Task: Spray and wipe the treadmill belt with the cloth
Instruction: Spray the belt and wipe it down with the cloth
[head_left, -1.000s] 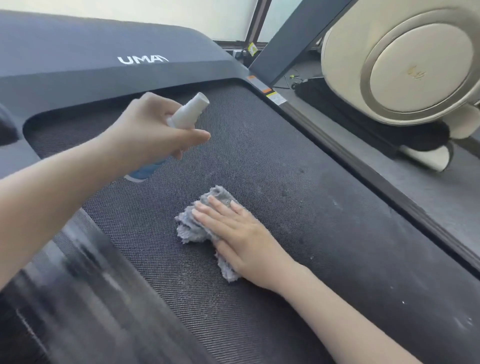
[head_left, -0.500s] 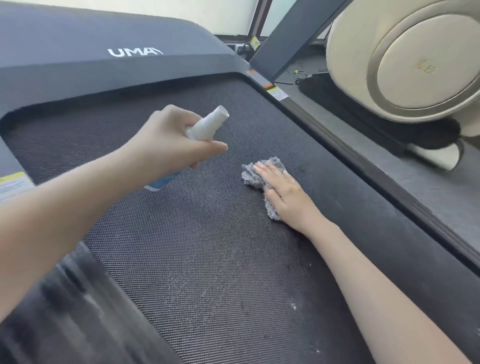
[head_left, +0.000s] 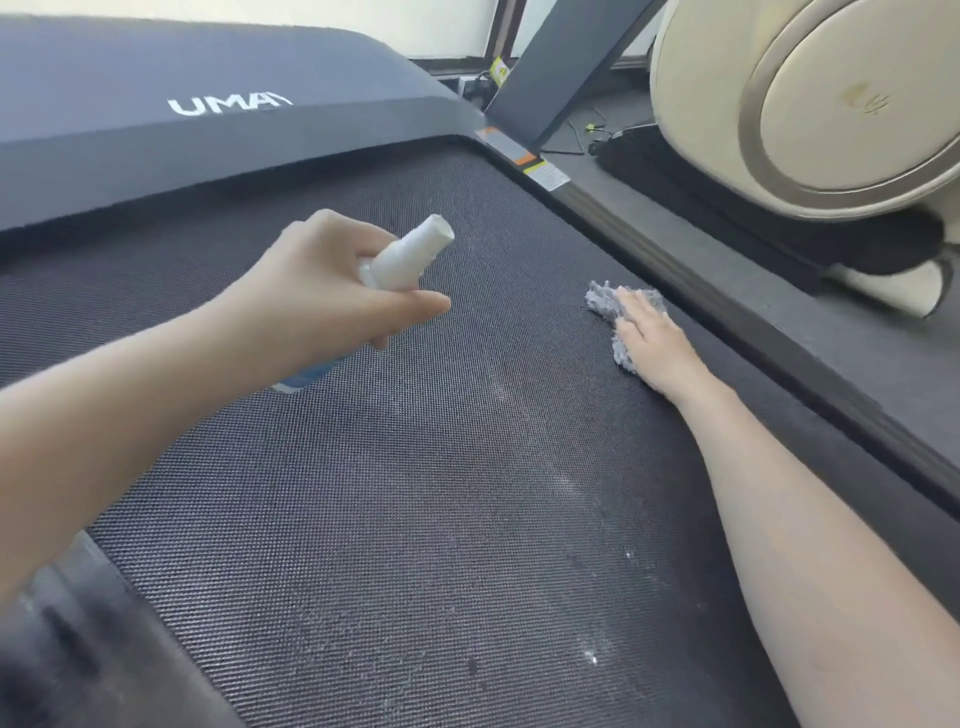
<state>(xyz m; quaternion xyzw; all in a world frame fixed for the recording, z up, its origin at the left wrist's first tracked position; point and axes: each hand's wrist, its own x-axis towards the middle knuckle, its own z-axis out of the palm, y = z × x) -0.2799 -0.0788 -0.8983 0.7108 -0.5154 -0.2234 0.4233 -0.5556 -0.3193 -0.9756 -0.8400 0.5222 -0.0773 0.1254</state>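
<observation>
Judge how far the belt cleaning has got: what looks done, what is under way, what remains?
Done: hard to tell; the treadmill belt shows no plainly clean patch. Under way: the right hand presses the grey cloth near the belt's right edge; the left hand grips the spray bottle above it. Left: white specks on the near belt need wiping.
</observation>
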